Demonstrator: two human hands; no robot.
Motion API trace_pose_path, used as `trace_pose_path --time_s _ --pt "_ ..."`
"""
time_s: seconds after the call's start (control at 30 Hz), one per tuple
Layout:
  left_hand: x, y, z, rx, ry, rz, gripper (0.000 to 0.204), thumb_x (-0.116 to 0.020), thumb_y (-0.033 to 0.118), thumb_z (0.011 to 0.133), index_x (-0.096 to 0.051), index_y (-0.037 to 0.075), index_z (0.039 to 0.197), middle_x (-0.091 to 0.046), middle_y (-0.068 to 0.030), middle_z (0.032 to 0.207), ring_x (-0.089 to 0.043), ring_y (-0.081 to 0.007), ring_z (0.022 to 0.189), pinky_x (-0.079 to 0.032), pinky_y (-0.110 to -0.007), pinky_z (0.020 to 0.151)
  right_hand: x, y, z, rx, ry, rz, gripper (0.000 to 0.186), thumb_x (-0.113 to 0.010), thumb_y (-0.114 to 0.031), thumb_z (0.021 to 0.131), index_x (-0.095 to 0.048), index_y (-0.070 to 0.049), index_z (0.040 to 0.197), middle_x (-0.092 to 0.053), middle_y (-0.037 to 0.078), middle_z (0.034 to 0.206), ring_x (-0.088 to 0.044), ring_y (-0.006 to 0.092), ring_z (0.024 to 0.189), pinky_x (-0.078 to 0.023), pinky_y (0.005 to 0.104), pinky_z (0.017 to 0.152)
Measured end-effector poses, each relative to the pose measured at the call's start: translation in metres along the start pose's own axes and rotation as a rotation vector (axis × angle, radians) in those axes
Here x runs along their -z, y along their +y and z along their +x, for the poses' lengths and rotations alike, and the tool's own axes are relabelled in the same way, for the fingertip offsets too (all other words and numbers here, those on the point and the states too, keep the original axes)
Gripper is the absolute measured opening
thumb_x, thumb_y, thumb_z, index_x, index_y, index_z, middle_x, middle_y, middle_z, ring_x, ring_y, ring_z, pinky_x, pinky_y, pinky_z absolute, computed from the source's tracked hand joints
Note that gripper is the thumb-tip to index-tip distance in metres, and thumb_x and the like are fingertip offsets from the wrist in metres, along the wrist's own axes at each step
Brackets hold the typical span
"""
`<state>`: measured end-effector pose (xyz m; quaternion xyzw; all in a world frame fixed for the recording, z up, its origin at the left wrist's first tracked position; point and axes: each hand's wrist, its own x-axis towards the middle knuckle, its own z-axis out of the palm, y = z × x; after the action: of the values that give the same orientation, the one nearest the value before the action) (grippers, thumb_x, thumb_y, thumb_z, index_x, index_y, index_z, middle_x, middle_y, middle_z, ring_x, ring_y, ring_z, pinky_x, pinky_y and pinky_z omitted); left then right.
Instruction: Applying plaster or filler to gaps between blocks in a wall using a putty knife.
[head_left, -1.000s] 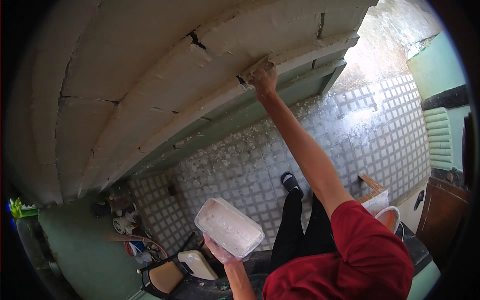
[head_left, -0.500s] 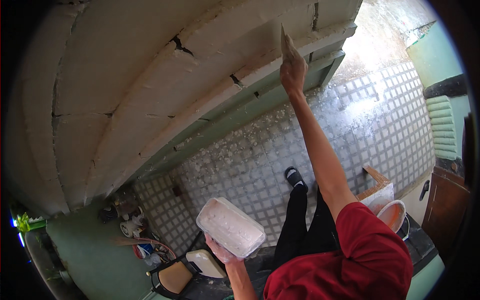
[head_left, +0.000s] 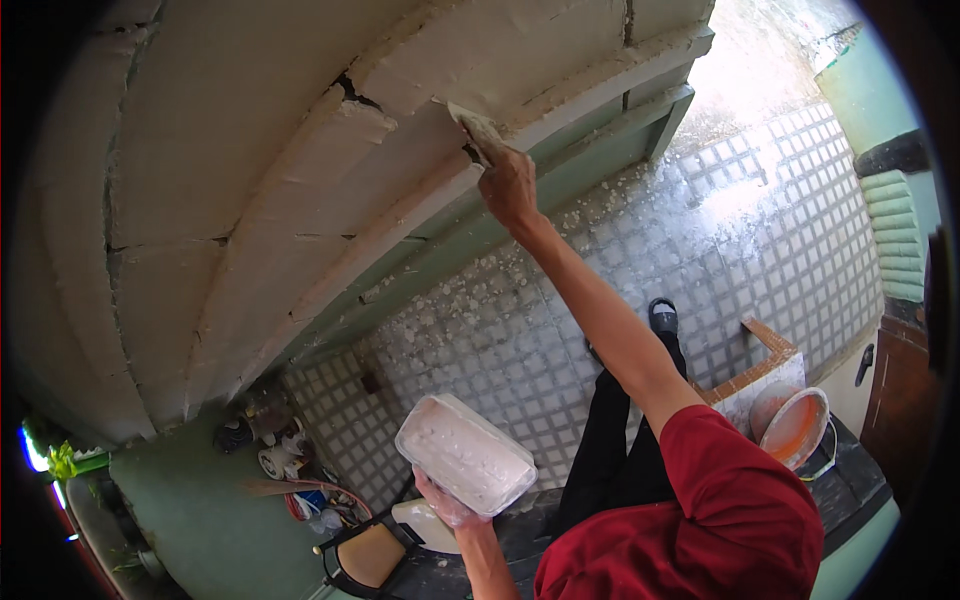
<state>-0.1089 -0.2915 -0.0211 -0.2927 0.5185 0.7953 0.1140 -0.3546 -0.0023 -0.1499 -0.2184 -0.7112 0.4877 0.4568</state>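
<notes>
My right hand (head_left: 508,185) is stretched far out on a straight arm and grips a putty knife (head_left: 474,128), whose blade lies against the white plastered moulding (head_left: 330,150) close to a dark crack (head_left: 350,88). My left hand (head_left: 447,503) is low and close to me, holding up a rectangular white tub (head_left: 464,453) filled with white plaster. A red sleeve (head_left: 720,510) covers my right shoulder.
Far below lies a checkered tile floor (head_left: 600,300) spattered with plaster. An orange bucket (head_left: 795,425) stands at the lower right beside a brick-edged ledge (head_left: 765,350). A chair with a tan seat (head_left: 368,553) and clutter (head_left: 275,440) sit at the lower left. My foot in a black sandal (head_left: 662,315) shows below.
My right hand has swept the putty knife left and down along the moulding, from its right end toward the crack. The tub in my left hand stays put.
</notes>
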Motion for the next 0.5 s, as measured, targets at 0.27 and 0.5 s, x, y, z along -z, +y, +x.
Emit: trace_pose_path --time_s 0.27,0.5 --pt "0.016 0.000 0.000 0.013 -0.017 -0.015 0.064 -0.038 0.052 0.094 -0.035 0.011 0.143 -0.046 -0.0092 0.139 -0.052 -0.0298 0.119 -0.048 -0.045 0.096 0.040 -0.002 0.046 -0.118 0.163 -0.146 0.067 -0.041 0.012 0.069 -0.063 -0.019 0.124 -0.060 0.026 0.082 -0.062 0.0364 0.062 -0.050 0.0401 0.068" --pt "0.024 0.000 0.005 0.021 -0.040 -0.036 0.064 -0.039 0.052 0.094 -0.035 0.011 0.142 -0.046 -0.0090 0.138 -0.051 -0.0293 0.120 -0.047 -0.045 0.097 -0.003 -0.008 0.000 -0.030 -0.140 -0.070 0.073 -0.043 0.014 0.064 -0.062 -0.023 0.123 -0.063 0.021 0.099 -0.063 0.0392 0.089 -0.051 0.0413 0.076"
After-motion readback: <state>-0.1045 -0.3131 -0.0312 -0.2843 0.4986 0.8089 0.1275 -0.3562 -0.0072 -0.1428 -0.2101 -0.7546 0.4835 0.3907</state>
